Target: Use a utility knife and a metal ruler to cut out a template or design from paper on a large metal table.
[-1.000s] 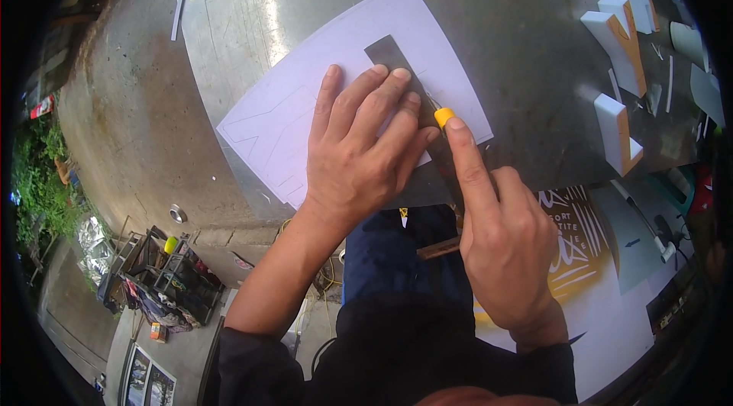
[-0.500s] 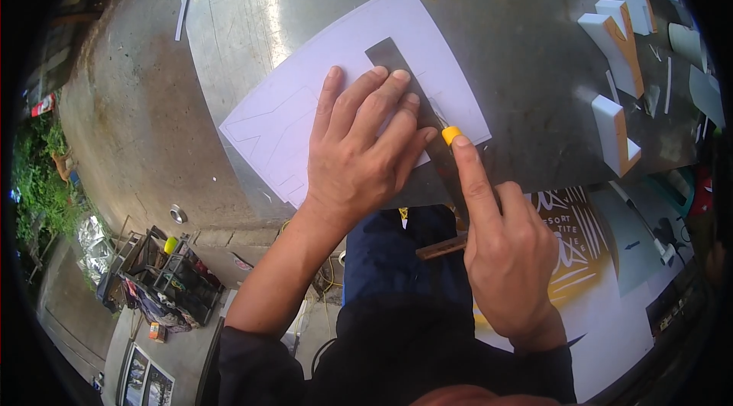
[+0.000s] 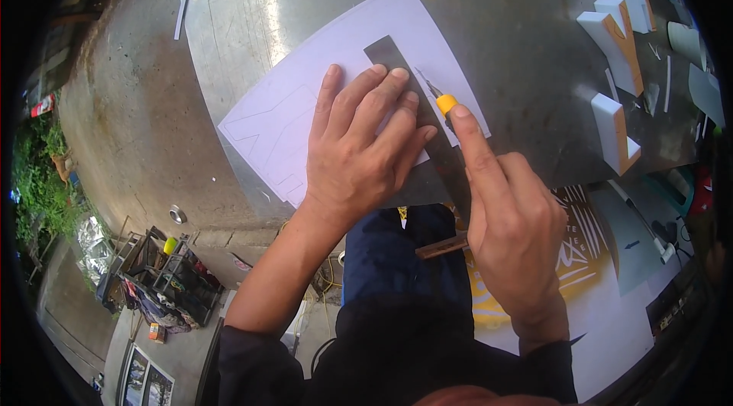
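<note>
From my distance I see the left hand (image 3: 363, 139) spread flat upon the dark straightedge (image 3: 387, 52), which lies on the white sheet (image 3: 290, 93). The right hand (image 3: 511, 215) is closed around the yellow-collared cutter (image 3: 446, 104), apart from the left. The straightedge runs from upper left to lower right; the blade (image 3: 429, 85) points along its right edge, to which the right hand is nearer.

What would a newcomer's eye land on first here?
First, the yellow-collared craft knife in the right hand, its blade over the white sheet. Beside it, the left hand lies across a dark straightedge. White blocks with orange-brown sides stand at the upper right.
</note>
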`<state>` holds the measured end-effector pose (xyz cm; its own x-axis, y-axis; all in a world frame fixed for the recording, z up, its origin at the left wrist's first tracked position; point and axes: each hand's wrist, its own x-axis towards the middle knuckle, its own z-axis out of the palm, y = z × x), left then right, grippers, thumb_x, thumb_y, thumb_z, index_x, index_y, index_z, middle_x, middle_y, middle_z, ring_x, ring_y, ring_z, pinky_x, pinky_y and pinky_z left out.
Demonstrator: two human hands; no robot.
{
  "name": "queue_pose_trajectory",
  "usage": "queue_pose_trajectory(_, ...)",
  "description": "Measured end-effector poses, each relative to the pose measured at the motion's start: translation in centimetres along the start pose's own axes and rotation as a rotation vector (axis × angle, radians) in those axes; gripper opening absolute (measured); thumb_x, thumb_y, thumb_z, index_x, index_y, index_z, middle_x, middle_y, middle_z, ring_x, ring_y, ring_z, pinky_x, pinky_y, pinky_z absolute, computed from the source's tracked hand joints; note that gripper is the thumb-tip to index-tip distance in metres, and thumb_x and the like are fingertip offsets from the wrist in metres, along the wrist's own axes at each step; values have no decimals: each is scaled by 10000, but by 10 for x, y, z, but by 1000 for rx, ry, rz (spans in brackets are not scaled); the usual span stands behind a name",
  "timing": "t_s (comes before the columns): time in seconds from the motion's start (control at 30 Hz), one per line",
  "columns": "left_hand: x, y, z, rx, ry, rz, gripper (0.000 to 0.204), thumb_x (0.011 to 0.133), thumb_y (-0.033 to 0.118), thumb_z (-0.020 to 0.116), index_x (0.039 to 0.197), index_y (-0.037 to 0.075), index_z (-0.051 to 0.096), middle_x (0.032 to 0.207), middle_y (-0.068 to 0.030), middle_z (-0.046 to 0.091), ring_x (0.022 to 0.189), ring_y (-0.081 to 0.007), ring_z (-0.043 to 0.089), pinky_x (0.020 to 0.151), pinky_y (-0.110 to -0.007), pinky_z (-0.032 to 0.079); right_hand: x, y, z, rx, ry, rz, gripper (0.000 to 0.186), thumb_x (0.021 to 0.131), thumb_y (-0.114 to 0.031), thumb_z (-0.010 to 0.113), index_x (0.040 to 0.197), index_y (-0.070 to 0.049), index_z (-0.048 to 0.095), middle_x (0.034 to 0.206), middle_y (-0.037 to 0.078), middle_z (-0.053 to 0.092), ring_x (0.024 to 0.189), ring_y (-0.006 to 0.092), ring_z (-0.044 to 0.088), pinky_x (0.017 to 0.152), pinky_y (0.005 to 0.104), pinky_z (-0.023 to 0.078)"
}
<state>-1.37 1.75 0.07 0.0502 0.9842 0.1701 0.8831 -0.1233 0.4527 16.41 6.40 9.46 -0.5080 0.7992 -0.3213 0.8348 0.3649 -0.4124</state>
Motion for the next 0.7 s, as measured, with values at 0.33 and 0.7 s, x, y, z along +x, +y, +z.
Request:
queue_pose_trajectory(0.33,-1,-1,1,21,26,0,311,842,301,795,1042,77,715,1259,-84,671,1239,-291,597,1146,-575,391,-1,3,13,2,51,-40,728,831,23,640,1518,-207,565,766,84,474,632,267,608,555,415,505)
queue_pose_trajectory(0.7,0,-2,3,20,42,0,292,841,298,793,1028,87,713,1252,-81,675,1240,-287,598,1147,-575,393,-2,-1,7,-35,-7,-39,757,813,-15,656,1533,-226,547,761,77,457,622,258,598,549,413,499)
